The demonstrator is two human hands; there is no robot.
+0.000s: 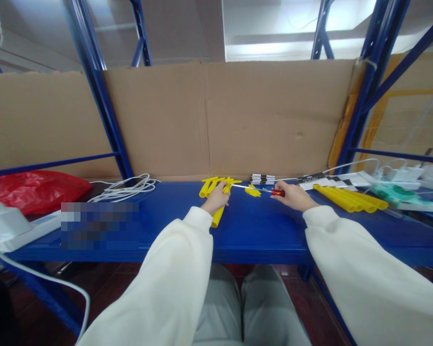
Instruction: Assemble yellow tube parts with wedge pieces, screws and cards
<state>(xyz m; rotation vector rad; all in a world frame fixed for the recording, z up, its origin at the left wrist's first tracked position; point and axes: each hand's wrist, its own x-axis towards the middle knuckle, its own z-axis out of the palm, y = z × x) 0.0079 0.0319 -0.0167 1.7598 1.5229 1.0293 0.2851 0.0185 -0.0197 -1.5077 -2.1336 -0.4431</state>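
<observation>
My left hand [218, 197] is closed round a yellow tube [218, 218] that has a yellow piece at its top end. My right hand [291, 194] grips a screwdriver [278, 192] by its red handle. The metal shaft points left, and its tip meets the yellow piece beside my left fingers; the exact contact is too small to tell. Just behind my left hand lie more yellow tubes [204, 188] with crosspieces on their ends. Under the shaft, between my hands, is a small pile of yellow parts [253, 191].
Several plain yellow tubes [350, 199] lie to the right of my right hand. A black-and-white stack [262, 179] stands against the cardboard wall [267, 120]. White cable [130, 190], a red bag [39, 191] and a power strip [29, 231] occupy the left. Blue posts [104, 105] rise at both sides.
</observation>
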